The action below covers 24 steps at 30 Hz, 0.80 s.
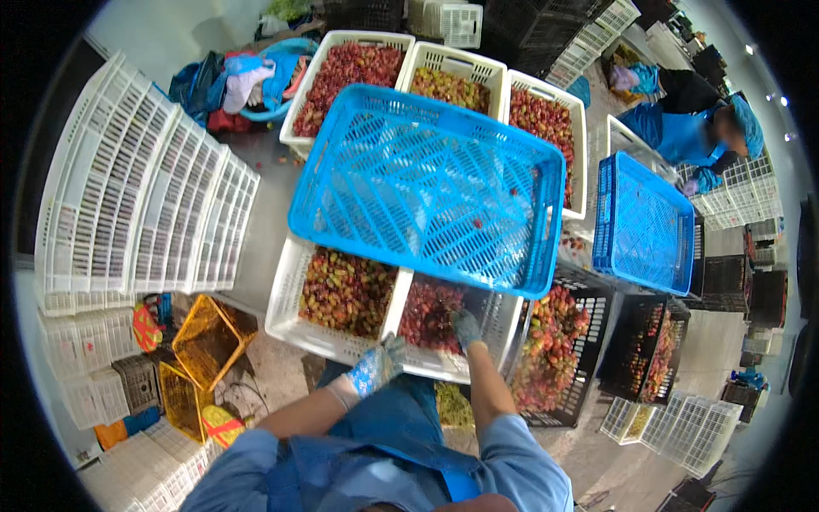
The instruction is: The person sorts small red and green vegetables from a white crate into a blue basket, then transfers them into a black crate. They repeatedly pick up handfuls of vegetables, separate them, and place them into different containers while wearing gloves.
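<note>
My right hand (pixel 467 328), in a pale work glove, reaches down into a white plastic crate (pixel 505 320) among red grapes (pixel 425 313). Its fingertips are blurred, so whether they hold any fruit is unclear. My left hand (pixel 381 365), in a blue-and-white coated glove, is at the near rim by the meeting edges of this crate and another white crate (pixel 285 313). That left crate contains mixed red and green grapes (pixel 349 291). Beyond both hands, a large shallow blue plastic tray (pixel 416 185) lies across the crates, with a few loose grapes on its slatted bottom.
Farther back stand white crates of red grapes (pixel 358 70) and greenish grapes (pixel 448 88). A black crate (pixel 585 358) of grape bunches is at right, below stacked blue trays (pixel 652 230). Tall white crates (pixel 147 192) rise at left. A co-worker (pixel 691 134) bends at upper right.
</note>
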Each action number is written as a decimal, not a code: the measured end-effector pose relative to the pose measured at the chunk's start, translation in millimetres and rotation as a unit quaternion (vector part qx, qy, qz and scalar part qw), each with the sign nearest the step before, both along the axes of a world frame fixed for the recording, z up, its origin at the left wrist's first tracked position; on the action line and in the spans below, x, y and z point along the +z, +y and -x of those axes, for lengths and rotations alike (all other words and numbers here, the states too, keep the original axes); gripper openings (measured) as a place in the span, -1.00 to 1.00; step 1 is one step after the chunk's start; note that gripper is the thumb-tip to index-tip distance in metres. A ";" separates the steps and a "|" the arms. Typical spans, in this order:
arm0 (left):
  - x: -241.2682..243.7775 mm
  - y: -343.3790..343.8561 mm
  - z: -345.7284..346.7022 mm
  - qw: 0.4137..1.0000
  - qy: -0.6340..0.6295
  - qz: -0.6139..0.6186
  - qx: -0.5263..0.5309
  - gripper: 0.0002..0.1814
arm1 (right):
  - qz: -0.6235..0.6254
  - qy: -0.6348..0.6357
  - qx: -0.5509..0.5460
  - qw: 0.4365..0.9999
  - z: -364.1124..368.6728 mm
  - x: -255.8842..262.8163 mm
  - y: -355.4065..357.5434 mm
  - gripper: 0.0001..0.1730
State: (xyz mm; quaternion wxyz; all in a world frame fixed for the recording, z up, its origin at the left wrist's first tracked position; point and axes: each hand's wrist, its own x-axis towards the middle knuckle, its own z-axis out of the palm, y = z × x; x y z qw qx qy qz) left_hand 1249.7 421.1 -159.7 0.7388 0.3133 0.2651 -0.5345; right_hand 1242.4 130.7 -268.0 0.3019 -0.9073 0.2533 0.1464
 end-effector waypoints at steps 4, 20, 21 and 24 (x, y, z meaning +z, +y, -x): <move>-8.8 2.1 1.6 0.999 -0.007 -0.013 0.030 -0.33 | -0.229 -0.167 -0.020 0.959 -24.1 9.6 -4.3 -0.66; 75.5 -83.9 -30.4 0.958 -0.164 0.163 -0.170 -0.27 | -0.532 -0.107 -0.231 0.808 75.8 190.3 8.0 -0.79; 81.7 -101.0 -31.3 0.947 -0.169 0.152 -0.226 -0.26 | -0.344 -0.168 -0.114 0.917 94.8 197.1 3.3 -0.81; 102.5 -133.0 -6.2 0.900 -0.184 0.251 -0.304 -0.23 | -0.215 -0.181 -0.126 0.951 141.5 268.4 -13.5 -0.72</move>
